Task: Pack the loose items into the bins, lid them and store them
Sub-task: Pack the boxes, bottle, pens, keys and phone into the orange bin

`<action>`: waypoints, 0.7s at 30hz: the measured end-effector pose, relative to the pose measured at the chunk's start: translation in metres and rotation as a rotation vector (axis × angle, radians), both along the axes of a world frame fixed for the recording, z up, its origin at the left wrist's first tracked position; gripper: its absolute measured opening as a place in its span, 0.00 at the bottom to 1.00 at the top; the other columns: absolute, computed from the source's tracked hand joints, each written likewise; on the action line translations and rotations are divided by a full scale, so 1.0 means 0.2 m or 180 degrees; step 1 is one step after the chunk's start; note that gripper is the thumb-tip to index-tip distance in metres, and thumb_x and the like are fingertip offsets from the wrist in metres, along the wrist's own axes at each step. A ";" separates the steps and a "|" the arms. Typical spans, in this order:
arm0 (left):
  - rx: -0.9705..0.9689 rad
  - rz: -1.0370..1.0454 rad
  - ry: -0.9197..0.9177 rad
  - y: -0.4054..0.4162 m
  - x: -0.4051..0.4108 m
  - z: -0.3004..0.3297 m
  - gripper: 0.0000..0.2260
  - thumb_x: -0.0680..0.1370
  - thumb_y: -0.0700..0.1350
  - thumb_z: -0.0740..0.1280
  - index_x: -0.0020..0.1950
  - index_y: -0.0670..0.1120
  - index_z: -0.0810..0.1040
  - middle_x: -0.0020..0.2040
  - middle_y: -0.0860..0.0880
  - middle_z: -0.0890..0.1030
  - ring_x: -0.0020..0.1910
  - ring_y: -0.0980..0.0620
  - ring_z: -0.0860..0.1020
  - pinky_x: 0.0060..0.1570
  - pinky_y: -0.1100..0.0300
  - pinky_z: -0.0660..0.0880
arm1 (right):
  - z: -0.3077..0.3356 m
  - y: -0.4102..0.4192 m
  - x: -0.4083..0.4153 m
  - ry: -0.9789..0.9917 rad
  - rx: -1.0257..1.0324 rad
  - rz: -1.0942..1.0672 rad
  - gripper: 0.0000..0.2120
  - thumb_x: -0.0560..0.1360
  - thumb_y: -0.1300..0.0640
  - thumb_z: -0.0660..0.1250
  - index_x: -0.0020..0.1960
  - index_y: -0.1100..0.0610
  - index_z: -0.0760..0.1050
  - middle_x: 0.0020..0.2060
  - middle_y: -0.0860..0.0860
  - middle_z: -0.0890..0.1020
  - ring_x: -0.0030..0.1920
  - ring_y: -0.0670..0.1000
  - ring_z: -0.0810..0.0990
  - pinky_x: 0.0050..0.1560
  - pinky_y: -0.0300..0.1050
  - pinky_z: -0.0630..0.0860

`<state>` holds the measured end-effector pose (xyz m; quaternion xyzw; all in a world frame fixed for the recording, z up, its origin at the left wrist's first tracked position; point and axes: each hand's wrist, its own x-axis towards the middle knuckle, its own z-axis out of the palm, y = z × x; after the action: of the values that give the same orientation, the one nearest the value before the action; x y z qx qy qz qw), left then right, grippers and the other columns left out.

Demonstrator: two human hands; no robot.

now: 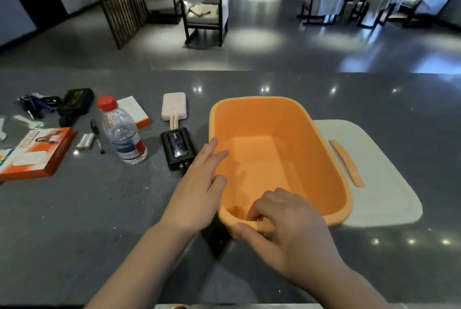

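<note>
An empty orange bin stands on the grey counter. My right hand grips its near rim, fingers curled inside and thumb outside. My left hand rests with straight fingers against the bin's left wall. A white lid with an orange handle strip lies flat to the right, partly under the bin. Left of the bin lie a black power bank, a pink power bank, a water bottle, a white-orange box, batteries, a black pen and an orange box.
A black pouch and a bunch of keys lie at the far left of the counter. Beyond the counter's far edge is a shiny floor with chairs and tables.
</note>
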<state>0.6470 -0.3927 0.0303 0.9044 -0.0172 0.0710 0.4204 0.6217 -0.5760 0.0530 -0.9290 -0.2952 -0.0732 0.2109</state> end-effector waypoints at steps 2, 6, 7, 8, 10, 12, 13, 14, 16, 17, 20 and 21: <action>0.0001 0.0050 0.0031 0.00 -0.04 0.01 0.21 0.79 0.40 0.57 0.72 0.52 0.66 0.76 0.61 0.52 0.74 0.66 0.51 0.69 0.67 0.51 | 0.03 0.00 0.01 0.0326 -0.0166 0.0080 0.18 0.70 0.33 0.61 0.39 0.47 0.76 0.36 0.43 0.77 0.43 0.45 0.74 0.40 0.41 0.67; 0.0050 0.0123 0.0087 0.02 -0.09 0.01 0.21 0.79 0.40 0.57 0.72 0.52 0.66 0.76 0.61 0.50 0.74 0.66 0.49 0.68 0.68 0.50 | 0.04 0.00 0.02 0.0612 -0.0067 0.0163 0.21 0.69 0.29 0.56 0.40 0.45 0.75 0.39 0.40 0.76 0.45 0.41 0.71 0.39 0.37 0.65; 0.0062 0.0136 0.0105 0.03 -0.11 0.02 0.22 0.79 0.40 0.57 0.72 0.52 0.66 0.76 0.61 0.50 0.73 0.66 0.49 0.67 0.68 0.50 | 0.04 0.01 0.02 0.0659 -0.0056 0.0188 0.21 0.68 0.29 0.57 0.40 0.44 0.75 0.38 0.40 0.76 0.44 0.40 0.71 0.38 0.37 0.65; 0.0061 0.0146 0.0125 0.03 -0.12 0.02 0.22 0.79 0.39 0.57 0.72 0.52 0.65 0.76 0.61 0.50 0.73 0.66 0.49 0.68 0.68 0.50 | 0.04 0.02 0.01 0.0698 -0.0062 0.0202 0.21 0.68 0.28 0.57 0.40 0.44 0.75 0.38 0.40 0.75 0.43 0.40 0.71 0.37 0.36 0.65; 0.0055 0.0148 0.0142 0.05 -0.14 0.02 0.22 0.79 0.39 0.57 0.73 0.51 0.65 0.77 0.60 0.50 0.74 0.65 0.49 0.70 0.66 0.50 | 0.04 0.04 -0.01 0.0682 -0.0087 0.0228 0.21 0.67 0.28 0.57 0.40 0.44 0.75 0.38 0.40 0.75 0.42 0.40 0.71 0.35 0.34 0.65; 0.0070 0.0129 0.0144 0.06 -0.15 0.02 0.22 0.79 0.40 0.57 0.73 0.52 0.64 0.77 0.60 0.49 0.74 0.64 0.49 0.71 0.65 0.50 | 0.04 0.05 -0.03 0.0631 -0.0102 0.0243 0.22 0.66 0.28 0.56 0.41 0.45 0.75 0.38 0.40 0.76 0.41 0.40 0.72 0.36 0.33 0.65; 0.0050 0.0118 0.0132 0.07 -0.16 0.02 0.22 0.79 0.41 0.57 0.73 0.52 0.64 0.77 0.61 0.49 0.74 0.65 0.49 0.71 0.66 0.50 | 0.05 0.06 -0.03 0.0625 -0.0102 0.0237 0.22 0.66 0.28 0.56 0.40 0.45 0.75 0.37 0.40 0.76 0.41 0.40 0.72 0.36 0.33 0.66; 0.0002 0.0099 0.0099 0.07 -0.17 0.01 0.22 0.80 0.43 0.58 0.73 0.53 0.63 0.76 0.61 0.50 0.73 0.68 0.51 0.69 0.70 0.51 | 0.06 0.08 -0.04 0.0621 -0.0085 0.0225 0.22 0.65 0.28 0.56 0.40 0.45 0.75 0.37 0.40 0.76 0.40 0.41 0.73 0.36 0.34 0.67; -0.0166 0.0093 -0.0025 0.11 -0.20 0.00 0.21 0.80 0.49 0.60 0.73 0.56 0.63 0.75 0.63 0.53 0.67 0.76 0.53 0.61 0.80 0.52 | 0.08 0.14 -0.05 0.0596 0.0053 0.0211 0.19 0.66 0.31 0.59 0.39 0.45 0.75 0.34 0.40 0.75 0.39 0.41 0.73 0.36 0.35 0.68; -0.0245 0.0157 -0.0102 0.15 -0.21 -0.01 0.21 0.79 0.51 0.60 0.72 0.57 0.64 0.74 0.63 0.55 0.66 0.78 0.54 0.59 0.83 0.53 | 0.09 0.19 -0.05 0.0552 0.0165 0.0210 0.16 0.68 0.34 0.60 0.39 0.45 0.76 0.34 0.40 0.74 0.40 0.40 0.73 0.37 0.36 0.68; -0.0283 0.0624 -0.0314 0.36 -0.22 -0.06 0.18 0.79 0.50 0.62 0.69 0.54 0.68 0.70 0.57 0.67 0.69 0.64 0.64 0.68 0.68 0.59 | 0.10 0.37 -0.06 0.0278 0.0527 0.0251 0.08 0.72 0.44 0.64 0.41 0.46 0.77 0.36 0.40 0.76 0.43 0.41 0.74 0.43 0.39 0.70; -0.0317 0.0790 -0.0367 0.44 -0.22 -0.08 0.17 0.78 0.48 0.64 0.68 0.52 0.70 0.67 0.56 0.71 0.67 0.60 0.67 0.67 0.65 0.62 | 0.10 0.45 -0.07 0.0159 0.0624 0.0295 0.06 0.71 0.46 0.65 0.43 0.48 0.77 0.38 0.41 0.77 0.44 0.42 0.74 0.45 0.40 0.70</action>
<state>0.6035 -0.3045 0.0142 0.8720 0.0743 0.1750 0.4511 0.6079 -0.4861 0.0739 -0.8908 -0.3239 -0.0687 0.3112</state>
